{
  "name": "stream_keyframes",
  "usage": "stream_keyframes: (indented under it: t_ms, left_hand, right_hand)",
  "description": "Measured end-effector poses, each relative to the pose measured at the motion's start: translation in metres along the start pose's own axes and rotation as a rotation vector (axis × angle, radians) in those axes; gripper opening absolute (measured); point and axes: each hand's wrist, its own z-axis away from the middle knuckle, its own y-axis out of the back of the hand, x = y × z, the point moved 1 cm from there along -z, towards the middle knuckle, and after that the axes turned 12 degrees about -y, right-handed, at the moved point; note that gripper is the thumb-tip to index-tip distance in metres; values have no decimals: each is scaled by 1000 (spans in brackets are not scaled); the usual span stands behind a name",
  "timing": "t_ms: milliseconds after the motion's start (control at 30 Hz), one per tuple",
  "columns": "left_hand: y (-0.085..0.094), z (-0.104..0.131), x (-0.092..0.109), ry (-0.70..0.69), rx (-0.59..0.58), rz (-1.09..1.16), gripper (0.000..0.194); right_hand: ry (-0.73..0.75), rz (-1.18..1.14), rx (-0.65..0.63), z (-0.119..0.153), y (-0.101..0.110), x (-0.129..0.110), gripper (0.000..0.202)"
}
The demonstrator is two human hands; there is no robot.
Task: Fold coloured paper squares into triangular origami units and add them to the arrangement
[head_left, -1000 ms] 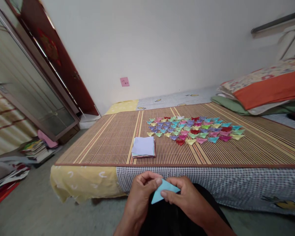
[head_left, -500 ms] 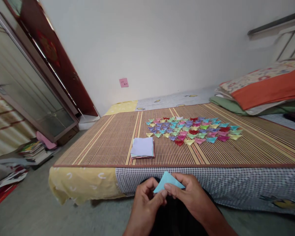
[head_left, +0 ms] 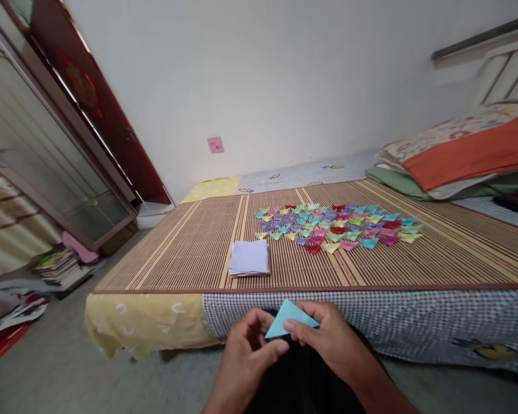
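Blue paper (head_left: 288,311) at lower centre, pinched by the right hand (head_left: 328,334), left hand (head_left: 250,349) at its left corner, thumb and fingers parted

The person's left hand (head_left: 248,348) and right hand (head_left: 326,336) are bare, as are the visible forearms (head_left: 365,371); black clothing (head_left: 304,382) shows between them.

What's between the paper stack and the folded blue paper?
Going from the paper stack to the folded blue paper, the head view shows a strip of striped mat, its brown border, then checked cloth.
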Motion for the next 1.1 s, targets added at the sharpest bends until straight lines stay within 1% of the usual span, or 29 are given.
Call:
stream_keyframes:
  t_ms: [33,100,200,300,467,533,600,667,733,833,900,1000,1100]
  left_hand:
    - [-2,0,2,7,-27,-17,36]
    - [-6,1,5,-7,-43,-34,39]
    - [-7,2,8,-28,-16,0,38]
    - [-6,1,7,-19,8,63,38]
    - [-7,0,4,-31,-89,111,31]
    - [-7,1,5,-31,-104,126,28]
    - [-7,2,7,-17,-130,128,27]
    - [-8,1,9,-6,-152,131,29]
    - [-9,-1,11,-11,-137,142,32]
    - [-12,-4,12,-25,-52,154,34]
    - [-13,-5,12,-19,-16,152,35]
    - [-13,-5,12,-9,9,143,36]
    - [-14,-3,12,-15,11,142,35]
  right_hand:
    - [8,12,-10,-1,-1,0,28]
    - [21,32,-25,-2,-3,1,26]
    - [25,30,-56,-2,-1,2,25]
    - [26,-9,-77,2,1,2,20]
    - [66,68,-74,7,2,-3,11]
    - [73,76,-71,6,3,-3,13]
    - [86,49,-73,5,5,-2,20]
    - [83,24,-46,4,5,1,26]
    - [66,24,-18,5,3,4,28]
    - [38,67,-6,7,0,4,29]
    - [37,102,6,9,-1,2,30]
    - [55,116,3,10,-2,-1,27]
    - [59,80,-31,8,-3,-2,24]
